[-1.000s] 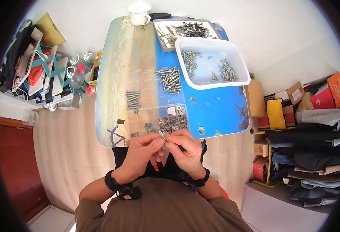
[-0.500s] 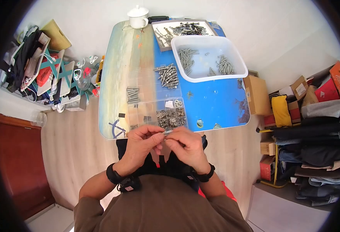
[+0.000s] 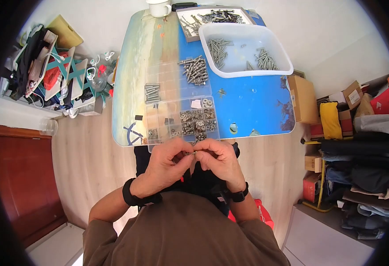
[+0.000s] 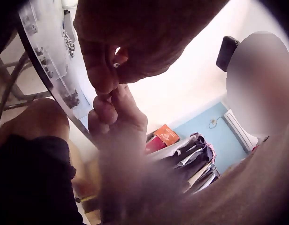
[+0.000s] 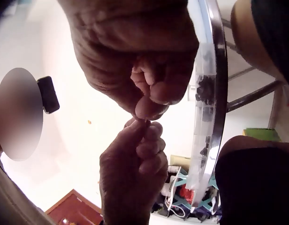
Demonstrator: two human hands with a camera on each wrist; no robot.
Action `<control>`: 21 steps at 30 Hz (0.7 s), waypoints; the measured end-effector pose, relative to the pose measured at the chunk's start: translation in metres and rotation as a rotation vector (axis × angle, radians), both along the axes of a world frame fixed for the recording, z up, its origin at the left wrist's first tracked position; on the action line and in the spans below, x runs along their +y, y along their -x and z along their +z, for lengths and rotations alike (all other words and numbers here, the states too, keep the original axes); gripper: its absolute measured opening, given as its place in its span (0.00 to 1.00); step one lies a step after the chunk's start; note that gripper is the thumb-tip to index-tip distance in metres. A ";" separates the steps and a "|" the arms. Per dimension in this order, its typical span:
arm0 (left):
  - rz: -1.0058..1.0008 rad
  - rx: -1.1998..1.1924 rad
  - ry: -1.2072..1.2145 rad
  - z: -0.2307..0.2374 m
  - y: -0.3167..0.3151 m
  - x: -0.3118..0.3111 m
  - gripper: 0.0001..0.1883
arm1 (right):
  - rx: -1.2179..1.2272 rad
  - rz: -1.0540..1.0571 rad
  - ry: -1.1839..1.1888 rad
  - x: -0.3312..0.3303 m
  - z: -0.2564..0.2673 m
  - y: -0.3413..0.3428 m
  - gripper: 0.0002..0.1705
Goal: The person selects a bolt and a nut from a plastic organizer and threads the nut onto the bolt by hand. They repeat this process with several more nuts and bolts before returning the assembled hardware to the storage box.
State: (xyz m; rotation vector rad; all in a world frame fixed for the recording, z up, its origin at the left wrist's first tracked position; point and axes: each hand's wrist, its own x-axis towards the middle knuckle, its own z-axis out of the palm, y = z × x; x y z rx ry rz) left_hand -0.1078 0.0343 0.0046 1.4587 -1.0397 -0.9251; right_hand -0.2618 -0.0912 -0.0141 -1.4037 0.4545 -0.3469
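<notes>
Here, fingers [image 4: 103,80] pinching metal piece [image 4: 116,65], glinting in left wrist view, not right

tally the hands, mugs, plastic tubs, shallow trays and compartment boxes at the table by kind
Hands: 2 (left hand, right hand)
White mug: 1
Translucent plastic tub: 1
Shallow tray: 1
Clear compartment box: 1
Total: 6
</notes>
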 end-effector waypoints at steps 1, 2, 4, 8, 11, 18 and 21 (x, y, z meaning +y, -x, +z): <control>-0.006 -0.091 0.017 -0.001 0.000 0.001 0.04 | -0.001 0.001 -0.004 -0.001 -0.003 0.000 0.08; -0.007 -0.090 0.011 0.001 0.002 0.001 0.04 | -0.033 0.001 0.067 -0.001 -0.009 0.001 0.08; 0.002 0.126 -0.092 0.009 0.005 0.000 0.01 | -0.062 -0.004 0.134 0.002 -0.007 0.002 0.09; 0.012 0.086 -0.071 0.010 0.008 0.002 0.01 | -0.074 -0.027 0.053 0.003 -0.009 0.000 0.11; 0.009 0.043 -0.077 0.010 0.011 0.002 0.01 | -0.063 0.042 0.198 0.000 -0.013 0.003 0.14; 0.062 0.282 -0.131 0.009 0.017 0.004 0.02 | -0.145 -0.047 0.033 0.003 -0.014 0.008 0.12; 0.093 0.348 -0.153 0.010 0.019 0.002 0.03 | -0.040 0.050 0.003 0.001 -0.019 0.009 0.18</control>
